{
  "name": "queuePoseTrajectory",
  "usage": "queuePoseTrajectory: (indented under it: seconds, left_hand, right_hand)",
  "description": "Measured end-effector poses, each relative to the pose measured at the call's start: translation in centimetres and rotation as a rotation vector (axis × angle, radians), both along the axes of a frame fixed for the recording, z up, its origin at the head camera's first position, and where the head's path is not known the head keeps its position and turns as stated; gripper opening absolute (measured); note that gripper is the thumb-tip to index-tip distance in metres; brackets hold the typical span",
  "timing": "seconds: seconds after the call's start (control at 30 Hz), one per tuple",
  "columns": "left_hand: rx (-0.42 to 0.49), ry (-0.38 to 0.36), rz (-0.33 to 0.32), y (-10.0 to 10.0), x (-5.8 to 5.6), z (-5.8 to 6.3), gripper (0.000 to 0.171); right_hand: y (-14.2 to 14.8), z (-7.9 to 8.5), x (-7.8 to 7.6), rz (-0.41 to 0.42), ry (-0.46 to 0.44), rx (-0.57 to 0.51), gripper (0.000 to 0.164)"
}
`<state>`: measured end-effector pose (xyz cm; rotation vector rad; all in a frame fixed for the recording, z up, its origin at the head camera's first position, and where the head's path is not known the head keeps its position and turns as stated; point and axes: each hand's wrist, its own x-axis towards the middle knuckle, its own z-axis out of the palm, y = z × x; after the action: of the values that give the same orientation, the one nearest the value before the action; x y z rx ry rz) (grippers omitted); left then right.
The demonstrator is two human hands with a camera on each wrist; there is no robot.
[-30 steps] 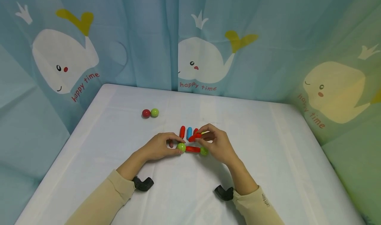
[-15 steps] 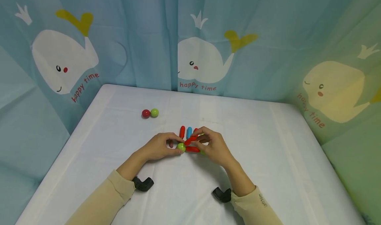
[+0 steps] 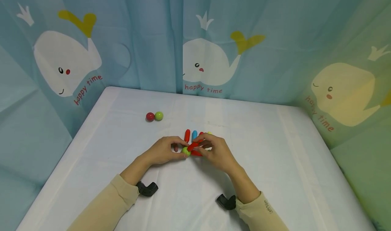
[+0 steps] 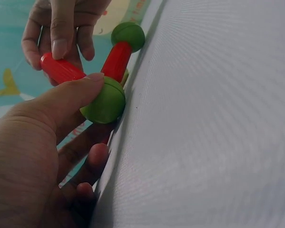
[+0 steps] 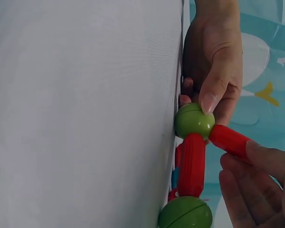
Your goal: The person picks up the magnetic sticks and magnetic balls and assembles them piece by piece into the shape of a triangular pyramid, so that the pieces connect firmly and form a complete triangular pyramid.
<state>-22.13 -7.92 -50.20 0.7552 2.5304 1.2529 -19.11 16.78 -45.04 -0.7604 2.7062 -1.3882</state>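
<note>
My left hand [image 3: 165, 150] pinches a green ball [image 4: 104, 102] between thumb and fingers, low over the white table. One end of a red rod [image 5: 192, 161] meets this ball, and a second green ball [image 5: 186, 214] sits at its other end. My right hand [image 3: 218, 151] pinches another red rod [image 5: 229, 140] between thumb and fingers. That rod slants up from the held ball, its near end touching the ball's side in the right wrist view. In the head view, my right hand hides the second green ball.
Behind the hands lie a red rod [image 3: 187, 135], a blue rod [image 3: 194, 135] and other partly hidden pieces. Farther back left, a dark red ball [image 3: 150, 116] rests beside a green ball [image 3: 159, 115]. A whale-print curtain [image 3: 159, 37] borders the table [image 3: 259, 139].
My right hand has moved left and brought its red rod against the green ball held in my left hand. The left hand has stayed in place.
</note>
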Motion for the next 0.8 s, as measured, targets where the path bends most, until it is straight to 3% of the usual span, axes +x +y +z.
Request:
queuePoseTrajectory:
  seconds: [0.4,0.63,0.8]
  left_hand:
    - [0.022,-0.026,0.009,0.0,0.0,0.1,0.035]
    - [0.027,-0.045,0.013,0.0,0.1,0.1,0.035]
    - [0.007,-0.024,0.012,0.1,0.1,0.2,0.034]
  right_hand:
    - [0.7,0.1,-0.5,0.019,0.049,-0.048,0.028]
    - [1.6,0.2,-0.9,-0.097,0.062,-0.007,0.028]
    - [2.3,-0.3,-1.3,-0.219,0.020,0.051,0.027]
